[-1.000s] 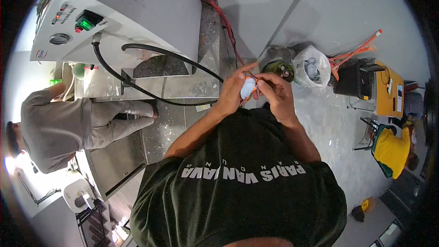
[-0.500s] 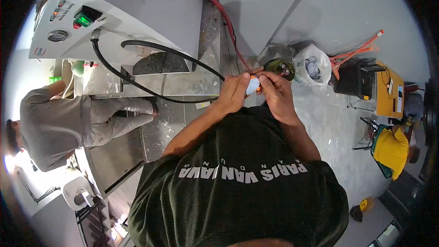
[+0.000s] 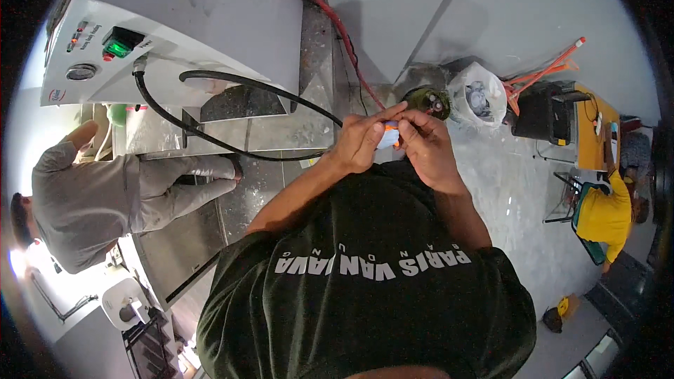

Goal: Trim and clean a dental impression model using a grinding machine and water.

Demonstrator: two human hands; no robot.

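Observation:
My left hand (image 3: 358,140) grips a small pale blue and orange object (image 3: 388,139), fingers curled around it with the index finger stretched over the top. On its other side my right hand (image 3: 427,144) pinches the same object with thumb and fingers, and part of it is hidden. Both hands are held together above my dark shirt (image 3: 379,267). Just beyond them lie two black hoses (image 3: 260,85) from a white machine (image 3: 189,7), and a red hose (image 3: 340,28) runs up behind.
A dark green cylinder (image 3: 421,98), white bag (image 3: 477,98) and orange frame (image 3: 544,70) stand by the wall. At right are a yellow desk (image 3: 590,147) and a seated person in yellow (image 3: 604,214). A co-worker in grey (image 3: 91,203) stands at left by a worktop (image 3: 161,260).
My hands have moved slightly rightward, staying on the object, whose orange part now shows on top. The person in yellow has shifted, an arm now reaching downward in the view.

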